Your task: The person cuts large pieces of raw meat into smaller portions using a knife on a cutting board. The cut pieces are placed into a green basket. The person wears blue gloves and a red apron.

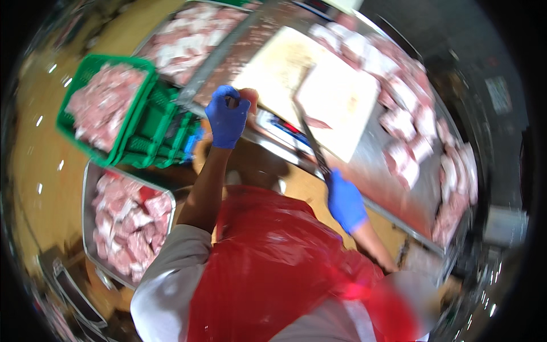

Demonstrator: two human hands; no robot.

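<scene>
My left hand (pixel 227 121), in a blue glove, is raised left of the cutting boards with its fingers curled. A small pinkish piece of meat (pixel 249 98) shows at its fingertips, blurred. My right hand (pixel 345 202), also gloved in blue, is closed round the handle of a long knife (pixel 310 139). The blade points up and away, its tip over the white cutting board (pixel 341 105). A thin strip of meat (pixel 317 122) lies on that board beside the blade. Behind it is a yellowed cutting board (pixel 273 65). A scale with a lit red display (pixel 290 129) sits at the table's near edge.
Large chunks of meat (pixel 399 122) lie along the right of the metal table (pixel 370 174), with long pieces (pixel 456 176) at its far right edge. To the left stand a green crate (pixel 149 80) of meat, a metal tub (pixel 86 199) of chunks and another filled tray (pixel 196 40).
</scene>
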